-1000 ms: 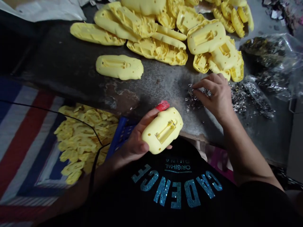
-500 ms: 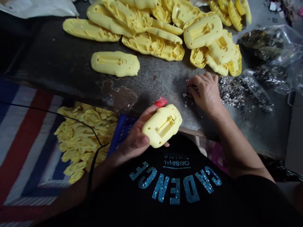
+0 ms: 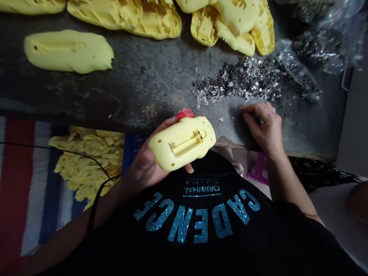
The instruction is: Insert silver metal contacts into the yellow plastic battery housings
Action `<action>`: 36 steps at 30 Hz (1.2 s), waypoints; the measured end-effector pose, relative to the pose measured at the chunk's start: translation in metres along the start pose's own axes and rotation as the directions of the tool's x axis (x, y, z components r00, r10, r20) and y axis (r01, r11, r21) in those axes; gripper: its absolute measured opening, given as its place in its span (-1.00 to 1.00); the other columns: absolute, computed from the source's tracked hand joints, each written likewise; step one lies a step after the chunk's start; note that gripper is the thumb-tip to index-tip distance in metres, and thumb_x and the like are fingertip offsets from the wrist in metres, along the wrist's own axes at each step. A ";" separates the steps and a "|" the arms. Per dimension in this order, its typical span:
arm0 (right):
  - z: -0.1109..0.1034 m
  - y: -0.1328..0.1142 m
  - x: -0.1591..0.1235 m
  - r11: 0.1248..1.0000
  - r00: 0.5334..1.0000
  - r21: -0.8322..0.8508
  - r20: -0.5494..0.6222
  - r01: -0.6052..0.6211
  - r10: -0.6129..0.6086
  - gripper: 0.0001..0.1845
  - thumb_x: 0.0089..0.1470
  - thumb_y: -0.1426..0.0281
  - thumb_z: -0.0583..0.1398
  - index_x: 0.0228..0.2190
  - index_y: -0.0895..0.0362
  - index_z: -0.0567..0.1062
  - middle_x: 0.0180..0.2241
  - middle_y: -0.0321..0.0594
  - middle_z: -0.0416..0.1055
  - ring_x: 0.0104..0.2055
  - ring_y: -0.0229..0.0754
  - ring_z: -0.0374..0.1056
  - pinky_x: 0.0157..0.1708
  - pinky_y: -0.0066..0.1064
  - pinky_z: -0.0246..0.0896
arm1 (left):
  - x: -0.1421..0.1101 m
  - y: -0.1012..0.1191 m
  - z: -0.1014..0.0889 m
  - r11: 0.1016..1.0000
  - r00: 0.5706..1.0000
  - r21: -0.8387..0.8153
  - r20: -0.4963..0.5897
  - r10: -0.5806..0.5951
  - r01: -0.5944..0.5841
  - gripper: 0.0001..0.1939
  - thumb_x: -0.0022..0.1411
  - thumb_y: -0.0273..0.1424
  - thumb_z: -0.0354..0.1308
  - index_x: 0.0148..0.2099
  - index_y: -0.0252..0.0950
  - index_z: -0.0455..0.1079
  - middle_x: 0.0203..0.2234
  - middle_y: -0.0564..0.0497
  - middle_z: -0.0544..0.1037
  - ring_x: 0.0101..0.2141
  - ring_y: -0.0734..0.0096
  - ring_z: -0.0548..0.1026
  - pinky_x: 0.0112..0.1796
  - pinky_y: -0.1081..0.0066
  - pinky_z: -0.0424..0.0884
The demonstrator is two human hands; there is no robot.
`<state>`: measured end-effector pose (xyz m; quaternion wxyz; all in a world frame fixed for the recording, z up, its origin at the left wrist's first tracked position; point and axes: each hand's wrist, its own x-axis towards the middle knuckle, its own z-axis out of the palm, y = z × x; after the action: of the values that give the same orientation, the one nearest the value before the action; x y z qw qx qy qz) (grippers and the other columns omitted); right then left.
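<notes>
My left hand (image 3: 143, 165) holds a yellow plastic housing (image 3: 182, 143) with its slotted face up, and small metal pieces show in the slot. A red fingertip cover (image 3: 184, 113) sits on a left-hand finger just above the housing. My right hand (image 3: 263, 124) rests its curled fingers on the table near the front edge, with a small dark metal piece showing between the fingertips. Just above that hand lies a heap of small silver metal clips (image 3: 237, 80).
The worn grey table (image 3: 149, 84) carries a flat yellow housing (image 3: 67, 51) and a stack of others (image 3: 230, 23). A plastic bag of metal parts (image 3: 316, 46) lies at upper right. Below the front edge, yellow parts (image 3: 86, 161) lie beside a blue crate (image 3: 130, 147).
The view has tilted and shifted, so the table items sit higher and further left. My right hand has moved off the metal heap toward the table edge. The housing has turned in my left hand.
</notes>
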<state>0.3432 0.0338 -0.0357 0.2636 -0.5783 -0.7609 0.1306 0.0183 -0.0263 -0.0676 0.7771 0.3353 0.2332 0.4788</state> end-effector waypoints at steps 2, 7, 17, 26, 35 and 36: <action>0.001 0.001 -0.007 1.000 0.998 0.004 -0.053 -0.020 0.021 -0.86 0.40 0.33 0.27 -0.16 -0.02 0.69 -0.22 -0.26 0.71 -0.14 -0.01 0.53 -0.03 -0.07 0.27 | -0.001 -0.001 0.003 1.000 1.000 -0.009 -0.002 0.001 -0.001 -0.14 0.35 0.16 0.36 0.55 -0.08 0.39 0.66 -0.15 0.14 0.30 -0.34 0.58 -0.44 0.33 0.78; 0.011 0.002 -0.013 0.998 0.999 -0.067 -0.034 0.011 -0.013 -0.88 0.38 0.24 0.34 -0.14 -0.04 0.69 -0.23 -0.24 0.64 -0.10 0.04 0.51 -0.03 -0.06 0.25 | 0.002 -0.006 0.007 1.000 1.000 -0.029 0.011 0.002 -0.001 -0.21 0.35 0.11 0.35 0.51 -0.04 0.45 0.61 -0.10 0.27 0.25 -0.27 0.63 -0.43 0.36 0.78; 0.012 -0.005 -0.006 0.998 0.999 -0.048 0.021 0.049 -0.048 -0.85 0.33 0.20 0.40 -0.11 -0.05 0.69 -0.19 -0.20 0.64 -0.08 0.09 0.52 -0.01 -0.01 0.26 | 0.001 -0.009 0.012 0.997 0.997 -0.068 0.072 -0.027 0.032 -0.12 0.25 0.23 0.45 0.48 0.03 0.39 0.56 -0.15 0.35 0.15 -0.17 0.69 -0.36 0.34 0.79; 0.015 -0.012 0.001 0.997 0.999 -0.080 0.038 -0.008 0.011 -0.87 0.35 0.24 0.31 -0.20 -0.02 0.68 -0.25 -0.22 0.60 -0.13 0.02 0.50 -0.02 -0.06 0.29 | -0.003 -0.009 0.007 0.998 0.999 -0.051 0.031 0.025 -0.023 -0.12 0.24 0.26 0.41 0.48 0.05 0.44 0.67 0.01 0.16 0.33 -0.32 0.58 -0.38 0.40 0.77; 0.019 -0.017 0.006 0.992 1.000 -0.122 0.028 0.018 -0.015 -0.88 0.32 0.24 0.36 -0.22 -0.01 0.70 -0.27 -0.21 0.62 -0.12 0.05 0.54 -0.03 -0.04 0.31 | -0.003 -0.008 0.009 0.998 0.999 -0.046 0.027 0.035 -0.033 -0.22 0.35 0.18 0.36 0.49 0.05 0.43 0.64 -0.03 0.22 0.29 -0.24 0.62 -0.37 0.36 0.80; 0.016 -0.020 0.005 0.997 0.999 -0.078 0.029 0.027 -0.024 -0.88 0.32 0.25 0.36 -0.22 -0.01 0.71 -0.27 -0.21 0.63 -0.13 0.04 0.55 -0.04 -0.05 0.33 | -0.003 -0.009 0.009 0.998 0.998 -0.045 0.040 0.045 -0.043 -0.23 0.37 0.16 0.35 0.50 0.05 0.42 0.63 -0.04 0.23 0.28 -0.22 0.63 -0.37 0.37 0.80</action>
<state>0.3171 0.0347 -0.0377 0.2317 -0.5766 -0.7763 0.1053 0.0283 -0.0343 -0.0680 0.7783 0.3327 0.1991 0.4939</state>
